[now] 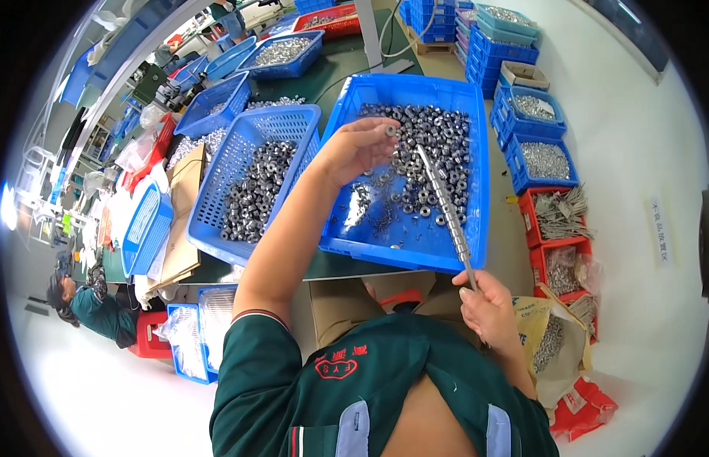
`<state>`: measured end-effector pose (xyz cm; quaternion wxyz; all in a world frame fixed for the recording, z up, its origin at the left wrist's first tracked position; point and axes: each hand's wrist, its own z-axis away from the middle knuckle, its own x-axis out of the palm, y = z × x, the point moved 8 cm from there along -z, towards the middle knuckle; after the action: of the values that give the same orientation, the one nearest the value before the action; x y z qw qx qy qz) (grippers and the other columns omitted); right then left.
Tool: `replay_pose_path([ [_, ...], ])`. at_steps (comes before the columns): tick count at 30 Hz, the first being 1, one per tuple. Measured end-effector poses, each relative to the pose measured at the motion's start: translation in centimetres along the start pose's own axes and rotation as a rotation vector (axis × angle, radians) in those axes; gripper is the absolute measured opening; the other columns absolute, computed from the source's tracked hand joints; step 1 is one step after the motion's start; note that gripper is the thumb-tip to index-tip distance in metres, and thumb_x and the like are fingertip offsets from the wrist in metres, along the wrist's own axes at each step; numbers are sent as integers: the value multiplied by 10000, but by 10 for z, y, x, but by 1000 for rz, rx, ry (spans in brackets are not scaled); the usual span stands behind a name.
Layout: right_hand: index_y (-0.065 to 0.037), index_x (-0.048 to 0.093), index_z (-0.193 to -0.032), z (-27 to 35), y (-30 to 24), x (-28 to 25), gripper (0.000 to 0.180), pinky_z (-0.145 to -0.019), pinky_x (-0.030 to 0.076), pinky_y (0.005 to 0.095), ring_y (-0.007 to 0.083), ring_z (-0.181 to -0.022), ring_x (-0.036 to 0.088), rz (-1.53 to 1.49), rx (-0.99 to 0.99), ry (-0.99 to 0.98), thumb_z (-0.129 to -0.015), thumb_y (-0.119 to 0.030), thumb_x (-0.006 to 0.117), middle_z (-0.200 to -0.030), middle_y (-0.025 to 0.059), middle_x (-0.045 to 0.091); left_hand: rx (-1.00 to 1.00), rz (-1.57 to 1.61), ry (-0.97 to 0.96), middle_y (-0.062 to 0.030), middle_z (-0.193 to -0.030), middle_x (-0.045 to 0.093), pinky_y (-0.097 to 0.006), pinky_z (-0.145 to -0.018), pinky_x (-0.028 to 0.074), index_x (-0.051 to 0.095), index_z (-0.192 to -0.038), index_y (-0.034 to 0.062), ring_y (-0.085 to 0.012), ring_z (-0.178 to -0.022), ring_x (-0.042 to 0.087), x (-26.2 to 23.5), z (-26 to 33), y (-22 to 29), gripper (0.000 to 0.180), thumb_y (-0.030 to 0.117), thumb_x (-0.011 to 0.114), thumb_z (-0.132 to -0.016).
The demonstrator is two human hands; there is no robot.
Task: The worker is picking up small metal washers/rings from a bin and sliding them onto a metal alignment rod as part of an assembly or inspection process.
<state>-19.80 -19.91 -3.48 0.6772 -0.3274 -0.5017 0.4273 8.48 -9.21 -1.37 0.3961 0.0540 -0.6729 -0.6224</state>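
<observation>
My left hand [356, 148] hovers over a blue plastic tray [480, 152] and pinches a small metal ring [390, 130] at its fingertips. Loose metal rings [434, 164] lie scattered in the tray, thickest at its far end. My right hand [488, 305] grips the near end of a long thin metal rod [444, 199], which slants up over the tray with a row of rings threaded along it. The rod's far tip sits a little right of my left fingertips.
A blue mesh basket [290, 122] with more metal rings stands left of the tray. Further blue bins [282, 53] of parts lie behind, stacked blue and red crates [541, 160] on the floor at right. Another person [88, 305] sits at the far left.
</observation>
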Motion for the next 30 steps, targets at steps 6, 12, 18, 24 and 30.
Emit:
replay_pose_path([
  [6,31,468,-1064,-3,-2,8,201,-371,238,172,16,-415,279,-4,3,-29,-891,-71,480,-563,-47,342,2,44,-74,-22,-887,582,-288,-719,474,559,-1091,43,-130,-788,566,15,4,3,286,252,563,-896],
  [12,30,465,-1069,-5,-3,14,210,-375,234,173,15,-419,284,18,11,-51,-895,-84,488,-566,-47,346,-7,4,-102,-24,-858,524,-260,-702,428,555,-1060,32,-109,-781,497,25,8,3,261,255,523,-928],
  [18,13,469,-1104,-6,1,17,206,-402,257,156,-4,-456,318,5,24,-102,-917,-73,477,-634,-54,387,-9,-45,-27,-16,-842,515,-251,-695,429,570,-1036,27,-102,-774,494,27,9,4,242,241,516,-935],
  [24,14,470,-1101,-7,1,19,201,-401,257,157,-3,-454,314,3,24,-94,-918,-69,473,-633,-54,385,21,-57,-37,-19,-841,558,-247,-700,449,587,-1019,15,-103,-734,516,28,10,4,220,201,571,-903],
  [30,11,471,-1098,-7,-1,22,193,-400,246,159,-2,-453,308,1,29,-83,-921,-67,463,-619,-56,372,-32,-109,-120,-29,-858,579,-257,-701,447,599,-980,2,-113,-745,523,37,11,-3,236,199,642,-856],
])
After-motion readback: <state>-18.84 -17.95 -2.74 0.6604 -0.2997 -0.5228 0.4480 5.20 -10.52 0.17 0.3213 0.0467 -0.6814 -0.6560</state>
